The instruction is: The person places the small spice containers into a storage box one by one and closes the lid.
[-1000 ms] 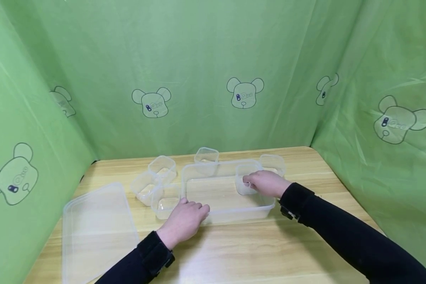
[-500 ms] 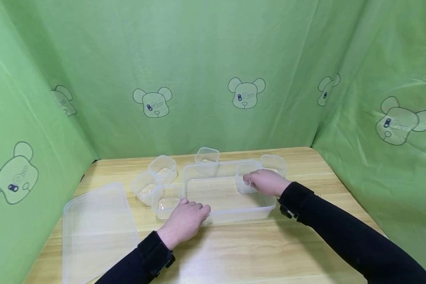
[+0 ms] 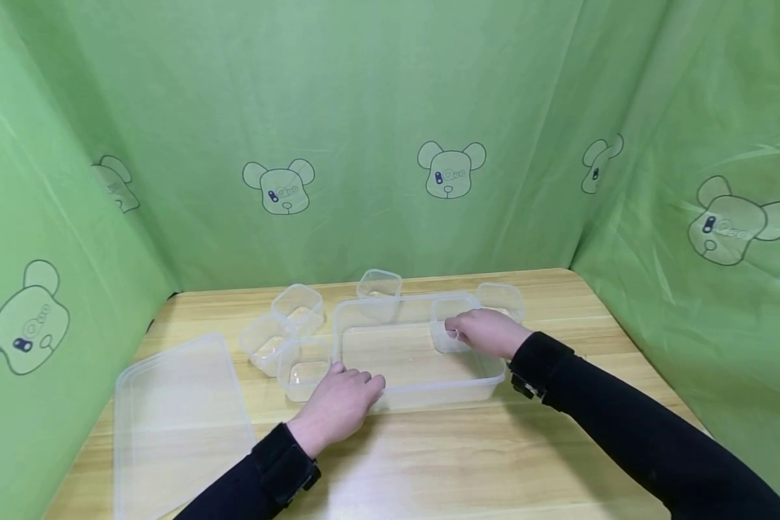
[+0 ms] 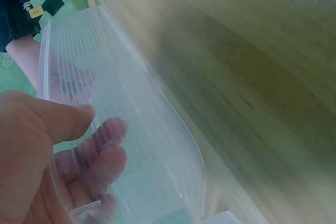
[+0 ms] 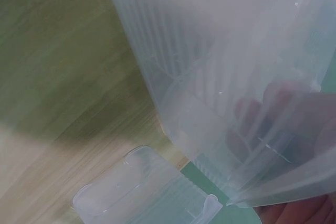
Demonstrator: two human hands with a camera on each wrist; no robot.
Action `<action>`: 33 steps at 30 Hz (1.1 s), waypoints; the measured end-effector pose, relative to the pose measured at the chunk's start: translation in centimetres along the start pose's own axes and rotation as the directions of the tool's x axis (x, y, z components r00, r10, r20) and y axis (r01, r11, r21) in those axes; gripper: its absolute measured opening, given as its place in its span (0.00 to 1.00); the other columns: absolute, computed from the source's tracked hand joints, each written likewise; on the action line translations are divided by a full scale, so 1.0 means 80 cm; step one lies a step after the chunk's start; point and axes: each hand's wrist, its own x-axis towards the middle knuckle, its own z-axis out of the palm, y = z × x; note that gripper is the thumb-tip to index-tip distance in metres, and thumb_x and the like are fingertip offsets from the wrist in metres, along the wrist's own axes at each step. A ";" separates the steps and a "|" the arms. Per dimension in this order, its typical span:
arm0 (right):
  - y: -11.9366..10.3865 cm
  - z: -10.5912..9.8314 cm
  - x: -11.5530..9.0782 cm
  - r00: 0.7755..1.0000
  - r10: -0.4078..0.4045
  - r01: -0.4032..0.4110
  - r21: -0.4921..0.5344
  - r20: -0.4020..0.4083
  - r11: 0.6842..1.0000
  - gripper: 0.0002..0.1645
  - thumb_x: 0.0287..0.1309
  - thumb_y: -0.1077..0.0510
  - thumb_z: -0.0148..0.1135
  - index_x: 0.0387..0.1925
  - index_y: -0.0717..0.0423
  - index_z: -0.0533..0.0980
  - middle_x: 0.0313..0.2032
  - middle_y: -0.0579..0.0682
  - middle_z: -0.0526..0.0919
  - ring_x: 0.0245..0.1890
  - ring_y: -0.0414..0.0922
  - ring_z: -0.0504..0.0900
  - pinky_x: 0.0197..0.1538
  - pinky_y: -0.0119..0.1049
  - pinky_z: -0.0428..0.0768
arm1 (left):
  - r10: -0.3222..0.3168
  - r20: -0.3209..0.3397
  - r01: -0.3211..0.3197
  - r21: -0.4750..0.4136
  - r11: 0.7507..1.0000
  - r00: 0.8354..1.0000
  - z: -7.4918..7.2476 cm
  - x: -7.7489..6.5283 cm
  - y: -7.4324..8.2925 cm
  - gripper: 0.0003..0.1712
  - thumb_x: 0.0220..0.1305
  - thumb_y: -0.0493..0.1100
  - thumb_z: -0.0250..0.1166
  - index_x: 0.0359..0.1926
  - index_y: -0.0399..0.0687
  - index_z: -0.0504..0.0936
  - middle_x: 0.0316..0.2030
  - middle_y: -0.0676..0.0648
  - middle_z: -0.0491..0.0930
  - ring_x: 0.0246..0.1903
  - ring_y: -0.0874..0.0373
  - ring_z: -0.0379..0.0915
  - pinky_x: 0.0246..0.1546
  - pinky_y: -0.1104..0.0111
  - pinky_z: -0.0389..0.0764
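A large clear rectangular plastic box (image 3: 437,395) stands lidless in the middle of the table. My left hand (image 3: 339,404) grips its near wall towards the left corner. In the left wrist view, the thumb lies on one side of that wall and the curled fingers (image 4: 107,163) show through the plastic. At the box's right end, my right hand (image 3: 490,334) pinches the wall of a small clear container (image 3: 440,338), which is upright inside the box. Through cloudy plastic in the right wrist view, the right fingers (image 5: 283,100) are only partly visible.
Several small clear containers surround the box: one at left (image 3: 304,372), two farther left (image 3: 297,303), one behind (image 3: 378,284), one at back right (image 3: 499,295). A flat clear lid (image 3: 175,426) lies on the left side. Green curtains (image 3: 364,108) enclose the wooden table (image 3: 455,462).
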 end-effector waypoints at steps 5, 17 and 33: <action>0.002 0.001 0.000 1.000 0.004 -0.004 -0.001 0.000 1.000 0.14 0.57 0.72 0.61 0.28 0.51 0.71 0.24 0.41 0.72 0.25 0.40 0.70 0.30 0.36 0.74 | -0.007 0.022 0.007 -0.003 1.000 1.000 -0.001 0.001 0.000 0.08 0.75 0.48 0.56 0.36 0.54 0.74 0.24 0.56 0.75 0.25 0.60 0.75 0.28 0.70 0.55; 0.000 0.001 -0.001 0.999 -0.026 0.026 -0.014 -0.034 1.000 0.16 0.55 0.74 0.61 0.26 0.51 0.69 0.23 0.41 0.71 0.24 0.40 0.69 0.29 0.35 0.73 | -0.016 0.031 0.016 -0.013 1.000 0.999 -0.001 0.001 0.001 0.09 0.75 0.48 0.56 0.35 0.54 0.73 0.23 0.57 0.74 0.26 0.60 0.75 0.29 0.70 0.54; 0.001 0.008 0.001 0.998 -0.038 0.036 -0.046 -0.047 0.998 0.15 0.50 0.70 0.68 0.27 0.52 0.71 0.24 0.42 0.75 0.25 0.41 0.74 0.32 0.40 0.78 | -0.030 0.051 0.031 -0.027 0.999 0.998 -0.001 0.003 0.001 0.09 0.75 0.49 0.56 0.36 0.54 0.73 0.24 0.56 0.75 0.27 0.59 0.76 0.29 0.69 0.56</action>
